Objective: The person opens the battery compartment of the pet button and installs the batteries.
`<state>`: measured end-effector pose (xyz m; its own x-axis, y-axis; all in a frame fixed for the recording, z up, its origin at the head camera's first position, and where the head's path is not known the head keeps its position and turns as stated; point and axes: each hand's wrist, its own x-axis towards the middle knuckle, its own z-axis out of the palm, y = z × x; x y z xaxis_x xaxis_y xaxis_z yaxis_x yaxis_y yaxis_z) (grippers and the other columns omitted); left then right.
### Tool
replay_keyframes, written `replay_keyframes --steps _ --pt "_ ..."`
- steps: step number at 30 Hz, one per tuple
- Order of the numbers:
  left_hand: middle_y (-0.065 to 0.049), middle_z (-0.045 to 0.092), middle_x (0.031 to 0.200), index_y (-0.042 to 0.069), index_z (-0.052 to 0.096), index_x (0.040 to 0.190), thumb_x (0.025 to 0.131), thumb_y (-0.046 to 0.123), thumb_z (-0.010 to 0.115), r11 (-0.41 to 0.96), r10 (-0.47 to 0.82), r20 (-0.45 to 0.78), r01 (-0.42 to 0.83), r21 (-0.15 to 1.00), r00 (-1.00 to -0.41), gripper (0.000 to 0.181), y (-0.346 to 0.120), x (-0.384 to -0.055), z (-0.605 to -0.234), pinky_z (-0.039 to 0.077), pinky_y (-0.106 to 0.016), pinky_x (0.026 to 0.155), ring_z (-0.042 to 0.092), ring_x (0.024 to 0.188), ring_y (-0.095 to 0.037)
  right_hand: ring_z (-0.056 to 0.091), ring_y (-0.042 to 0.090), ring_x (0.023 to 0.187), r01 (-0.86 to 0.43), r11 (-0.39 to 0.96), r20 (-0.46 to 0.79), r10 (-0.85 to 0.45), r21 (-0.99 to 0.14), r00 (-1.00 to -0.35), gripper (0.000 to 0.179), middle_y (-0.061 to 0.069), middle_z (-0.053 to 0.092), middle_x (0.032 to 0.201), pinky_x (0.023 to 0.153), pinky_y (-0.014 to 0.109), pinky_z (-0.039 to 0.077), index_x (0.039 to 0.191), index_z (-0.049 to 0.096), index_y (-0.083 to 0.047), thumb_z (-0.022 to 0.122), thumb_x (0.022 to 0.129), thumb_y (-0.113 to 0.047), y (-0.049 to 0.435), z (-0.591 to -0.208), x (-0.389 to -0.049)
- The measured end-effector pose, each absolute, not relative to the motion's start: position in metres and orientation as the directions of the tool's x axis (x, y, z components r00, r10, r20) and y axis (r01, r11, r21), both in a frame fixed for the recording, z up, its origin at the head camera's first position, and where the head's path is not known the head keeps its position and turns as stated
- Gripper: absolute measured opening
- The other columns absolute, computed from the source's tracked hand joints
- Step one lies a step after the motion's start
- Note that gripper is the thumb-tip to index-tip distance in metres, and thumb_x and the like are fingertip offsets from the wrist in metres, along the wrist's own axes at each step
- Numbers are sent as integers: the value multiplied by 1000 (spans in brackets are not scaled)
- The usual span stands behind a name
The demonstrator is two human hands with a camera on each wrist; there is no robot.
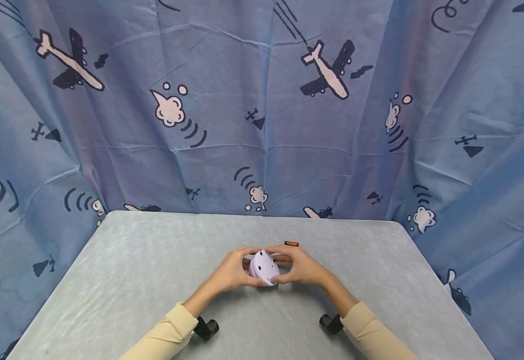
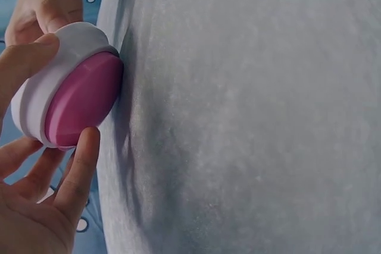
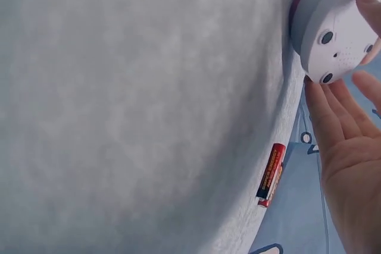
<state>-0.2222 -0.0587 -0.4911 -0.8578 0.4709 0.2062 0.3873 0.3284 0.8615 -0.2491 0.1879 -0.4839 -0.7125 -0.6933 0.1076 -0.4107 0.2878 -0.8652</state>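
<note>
A round push-button buzzer (image 1: 266, 268), white with a pink dome, is held tilted on edge between both hands near the middle of the table. The left hand (image 1: 233, 271) grips it from the left, thumb on the white rim and fingertips around the far side. From the right, the right hand (image 1: 306, 268) holds the opposite edge between thumb and fingers. In the left wrist view the pink dome (image 2: 86, 99) faces left-hand side. The white underside (image 3: 342, 31), with dark round feet and small speaker holes, shows in the right wrist view.
Red-and-black AA batteries (image 1: 291, 244) lie on the table behind the right hand; the right wrist view shows two batteries (image 3: 271, 173) side by side. The pale grey table (image 1: 153, 250) ends at a blue curtain (image 1: 225, 125) printed with planes. Dark wrist cameras sit at both sleeves.
</note>
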Motion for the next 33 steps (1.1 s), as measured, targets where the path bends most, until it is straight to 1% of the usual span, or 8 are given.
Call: replay_keyframes --steps 4,10,13,16,19,23,28,33 --pt "-13 61 129 2 60 137 69 18 96 336 474 210 396 855 -855 79 -58 -222 -490 57 -34 80 67 99 -22 55 40 125 -437 276 132 -702 -856 -700 75 24 54 140 99 44 48 142 50 10 88 79 -2 187 -484 -249" --pt "-11 62 128 3 61 137 68 20 97 380 467 202 402 833 -861 79 -55 -222 -488 55 -32 81 67 100 -22 56 38 124 -445 301 125 -695 -843 -708 76 21 54 140 99 46 48 145 49 7 86 79 -1 187 -482 -246" --pt "-10 62 127 4 61 136 68 21 97 399 464 198 403 824 -863 79 -53 -222 -487 55 -30 80 67 100 -22 56 39 124 -450 309 126 -693 -838 -710 76 20 54 139 98 48 48 145 49 6 85 78 1 187 -481 -245" --pt "-10 62 126 3 62 135 67 21 97 407 463 199 406 818 -864 79 -52 -223 -486 55 -30 80 67 100 -22 56 40 123 -455 312 127 -694 -834 -708 76 20 55 139 98 49 48 145 50 4 86 79 0 187 -481 -245" --pt "-11 62 126 3 62 135 67 22 97 407 463 198 406 818 -864 79 -51 -223 -486 55 -31 80 67 100 -23 55 43 123 -451 284 136 -704 -846 -697 74 23 54 139 97 50 48 144 50 7 85 80 0 187 -480 -246" --pt "-11 62 127 3 62 135 68 21 97 394 463 192 394 830 -866 78 -52 -222 -487 55 -31 81 67 100 -23 54 46 124 -426 234 143 -714 -874 -685 72 27 52 140 98 49 47 142 50 10 85 80 2 188 -481 -248" --pt "-12 62 128 3 61 136 68 19 96 386 460 196 394 834 -866 78 -53 -222 -486 55 -31 80 68 100 -24 54 40 126 -422 263 125 -705 -868 -698 73 22 54 140 98 44 48 143 52 7 87 79 0 188 -481 -248" --pt "-12 62 127 2 62 135 68 20 96 408 461 197 404 819 -865 77 -53 -221 -485 55 -31 80 67 100 -23 53 41 127 -440 295 119 -703 -848 -701 75 21 52 142 99 48 47 146 50 4 85 80 -2 185 -479 -245"
